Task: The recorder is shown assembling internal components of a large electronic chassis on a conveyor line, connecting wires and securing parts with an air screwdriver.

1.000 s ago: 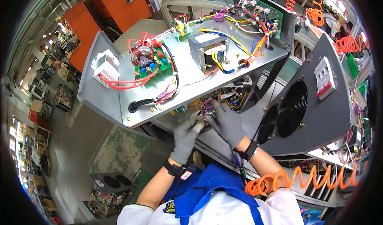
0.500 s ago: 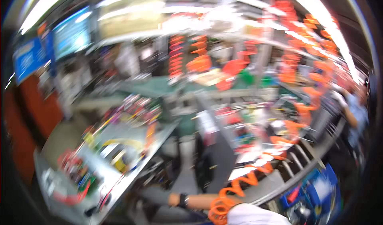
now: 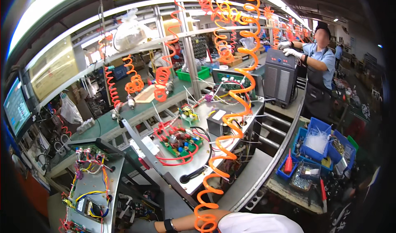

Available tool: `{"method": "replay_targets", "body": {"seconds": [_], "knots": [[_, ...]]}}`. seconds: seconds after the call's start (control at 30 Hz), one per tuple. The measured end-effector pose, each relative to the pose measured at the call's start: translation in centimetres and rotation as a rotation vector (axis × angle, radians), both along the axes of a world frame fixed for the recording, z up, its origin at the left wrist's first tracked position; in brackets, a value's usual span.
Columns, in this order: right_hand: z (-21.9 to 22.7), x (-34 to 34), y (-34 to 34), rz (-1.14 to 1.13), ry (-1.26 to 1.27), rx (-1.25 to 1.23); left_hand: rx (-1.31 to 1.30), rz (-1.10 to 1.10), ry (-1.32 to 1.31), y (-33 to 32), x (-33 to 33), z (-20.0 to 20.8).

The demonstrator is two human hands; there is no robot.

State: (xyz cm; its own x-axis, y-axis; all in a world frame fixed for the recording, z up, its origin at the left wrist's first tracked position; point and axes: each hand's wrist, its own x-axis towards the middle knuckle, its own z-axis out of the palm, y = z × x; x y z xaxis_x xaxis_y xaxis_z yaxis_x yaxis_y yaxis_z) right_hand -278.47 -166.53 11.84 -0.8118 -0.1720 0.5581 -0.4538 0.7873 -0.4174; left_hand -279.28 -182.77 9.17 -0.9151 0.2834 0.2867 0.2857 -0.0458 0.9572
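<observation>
My right forearm comes in at the lower edge in a white sleeve, with a dark band at the wrist. My right hand (image 3: 143, 226), in a grey glove, is low beside the partly assembled machine chassis (image 3: 117, 179) at the left. Its fingers are lost in the dark lower edge, so I cannot make out any grip. An orange coiled air hose (image 3: 218, 173) hangs in front of the forearm. Beyond the hand stands a second open chassis (image 3: 194, 183) with a green circuit board (image 3: 179, 142), red cables and a black block. My left hand is out of view.
A roller conveyor (image 3: 274, 123) curves along the right. Blue parts bins (image 3: 317, 136) and a red-tipped bottle (image 3: 288, 163) sit on a side bench. At the far right a co-worker (image 3: 319, 61) in white gloves touches a dark finished machine (image 3: 280, 76). A green workbench (image 3: 93, 136) runs behind.
My view has swung to the right and become sharp. The chassis units now appear further left, and the co-worker and bins show more fully. My right arm stays low, reaching left.
</observation>
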Motion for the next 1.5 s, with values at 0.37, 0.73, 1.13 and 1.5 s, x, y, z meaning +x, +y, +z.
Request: {"method": "replay_targets", "body": {"seconds": [0.37,0.73,1.13,1.5], "knots": [[-0.1,0.0,-0.4,-0.038,-0.110,0.022,0.098,0.004,-0.105,0.9,2.1,2.4],[-1.3,1.1,0.0,-0.017,-0.107,-0.204,-0.330,-0.280,0.145,-0.6,1.3,6.4],[0.7,1.4,-0.2,-0.040,-0.259,0.007,-0.188,-0.267,0.147,-2.3,3.5,8.8],[0.3,0.7,-0.4,-0.074,-0.271,0.137,0.104,0.149,-0.283,0.3,2.6,6.4]]}}
